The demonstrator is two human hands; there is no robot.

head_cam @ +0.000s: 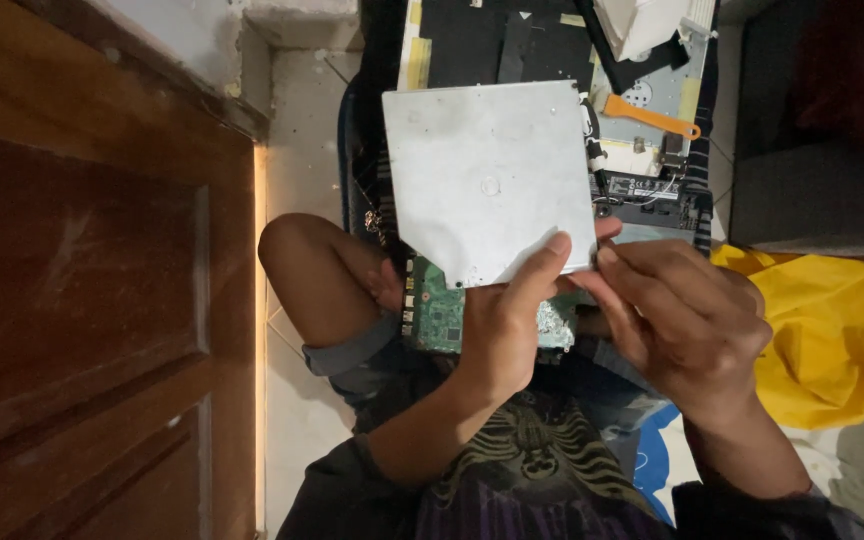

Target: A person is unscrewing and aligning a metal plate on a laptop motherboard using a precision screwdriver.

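A flat grey metal plate (487, 175) with small screw holes is held up in front of me. My left hand (507, 320) grips its lower edge, thumb pressed on the plate's near right corner. My right hand (687, 320) pinches the same lower right corner with its fingertips. Under my hands a green circuit board (437, 315) rests on my lap, partly hidden by the plate and my left hand. My bent knee (302, 265) lies to the left of it.
An opened electronic device (652, 110) with black and metal parts lies beyond the plate, an orange plastic pry tool (652, 117) on it. A brown wooden door (92, 300) fills the left. A yellow cloth (832, 330) lies at the right.
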